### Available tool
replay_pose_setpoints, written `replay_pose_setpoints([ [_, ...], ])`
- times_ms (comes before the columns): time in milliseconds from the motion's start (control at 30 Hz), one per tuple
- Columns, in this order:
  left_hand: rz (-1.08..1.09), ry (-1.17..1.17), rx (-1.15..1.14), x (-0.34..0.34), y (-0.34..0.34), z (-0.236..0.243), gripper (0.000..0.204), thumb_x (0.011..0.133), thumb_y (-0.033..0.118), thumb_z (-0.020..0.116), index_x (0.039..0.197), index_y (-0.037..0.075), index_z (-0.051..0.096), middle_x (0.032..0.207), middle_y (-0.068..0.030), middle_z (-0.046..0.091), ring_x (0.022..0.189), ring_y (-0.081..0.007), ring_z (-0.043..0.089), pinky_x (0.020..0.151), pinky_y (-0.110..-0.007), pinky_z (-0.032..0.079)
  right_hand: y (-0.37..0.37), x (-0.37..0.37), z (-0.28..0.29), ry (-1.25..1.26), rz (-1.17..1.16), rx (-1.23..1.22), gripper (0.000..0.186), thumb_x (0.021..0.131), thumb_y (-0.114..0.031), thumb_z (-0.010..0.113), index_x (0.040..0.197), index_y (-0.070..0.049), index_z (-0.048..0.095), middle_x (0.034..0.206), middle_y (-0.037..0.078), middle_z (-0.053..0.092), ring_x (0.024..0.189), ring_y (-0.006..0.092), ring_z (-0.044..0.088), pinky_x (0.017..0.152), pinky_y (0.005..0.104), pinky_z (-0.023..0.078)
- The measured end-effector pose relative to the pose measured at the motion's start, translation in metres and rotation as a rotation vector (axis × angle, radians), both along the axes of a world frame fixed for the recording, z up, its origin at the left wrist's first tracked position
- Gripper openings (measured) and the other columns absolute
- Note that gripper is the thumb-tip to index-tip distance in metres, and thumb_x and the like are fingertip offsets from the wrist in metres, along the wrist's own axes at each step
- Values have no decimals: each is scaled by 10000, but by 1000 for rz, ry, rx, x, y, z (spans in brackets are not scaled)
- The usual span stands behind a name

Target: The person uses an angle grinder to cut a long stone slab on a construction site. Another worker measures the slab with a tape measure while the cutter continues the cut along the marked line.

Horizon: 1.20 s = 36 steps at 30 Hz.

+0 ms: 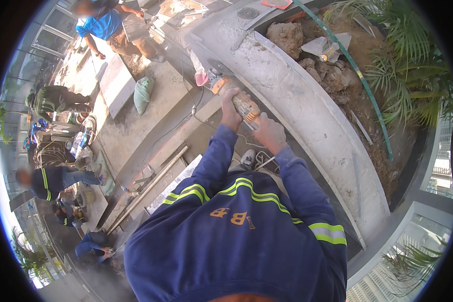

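Observation:
An angle grinder with a dusty, orange-trimmed body is in both my hands, held out ahead of me. My left hand wraps round the body behind the grinder's head. Further back, my right hand grips the rear end. At the far end the disc lies close to the edge of a curved, dusty grey ledge; whether it touches cannot be made out. Just left of the head is a pink, glove-like thing at the end of a pale sleeve or leg.
A planter with soil, a green strip and palm leaves lies beyond the ledge. Cables run along the left. Long poles, a green sack and several people, one in a blue shirt, are at left.

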<state>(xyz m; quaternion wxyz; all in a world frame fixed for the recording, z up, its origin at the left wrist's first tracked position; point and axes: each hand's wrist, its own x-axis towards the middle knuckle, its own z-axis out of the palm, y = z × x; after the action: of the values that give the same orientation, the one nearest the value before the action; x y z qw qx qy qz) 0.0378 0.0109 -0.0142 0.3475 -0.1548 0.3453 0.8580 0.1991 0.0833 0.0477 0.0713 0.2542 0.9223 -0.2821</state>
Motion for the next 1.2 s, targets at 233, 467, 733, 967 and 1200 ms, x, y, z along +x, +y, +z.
replay_pose_setpoints([
  [233, -8, 15, 15, 8, -2, 6, 290, 822, 197, 689, 1038, 51, 563, 905, -139, 619, 810, -321, 670, 663, -506, 594, -1, 7, -3, 16, 8, 42, 366, 824, -231, 709, 1068, -19, 539, 888, 245, 735, 864, 419, 735, 774, 506, 583],
  [467, 19, 43, -23, 14, -2, 19, 311, 798, 188, 719, 1036, 53, 570, 898, -131, 620, 784, -312, 670, 685, -494, 589, -2, 4, 5, -52, 13, 6, 412, 827, -273, 727, 1090, -19, 538, 944, 242, 737, 910, 408, 734, 801, 507, 580],
  [733, 34, 64, -48, -2, 2, 6, 332, 791, 189, 733, 1051, 66, 567, 891, -123, 611, 786, -301, 663, 682, -476, 577, 3, -7, -4, -2, 9, -21, 408, 826, -263, 712, 1099, -14, 537, 960, 247, 733, 935, 412, 729, 807, 508, 577],
  [967, 10, 96, -41, -15, 4, 5, 317, 798, 206, 718, 1037, 78, 554, 878, -124, 593, 784, -287, 646, 674, -468, 570, 3, -21, -4, -2, 6, -14, 348, 823, -221, 681, 1066, -13, 542, 948, 259, 732, 908, 419, 728, 796, 514, 573],
  [1200, -9, 59, -33, -12, 3, 10, 288, 807, 197, 708, 1018, 86, 548, 882, -115, 588, 769, -281, 640, 671, -465, 568, 2, -18, -6, 14, -6, 13, 309, 820, -200, 664, 1045, -22, 550, 930, 252, 733, 906, 419, 728, 797, 510, 576],
])
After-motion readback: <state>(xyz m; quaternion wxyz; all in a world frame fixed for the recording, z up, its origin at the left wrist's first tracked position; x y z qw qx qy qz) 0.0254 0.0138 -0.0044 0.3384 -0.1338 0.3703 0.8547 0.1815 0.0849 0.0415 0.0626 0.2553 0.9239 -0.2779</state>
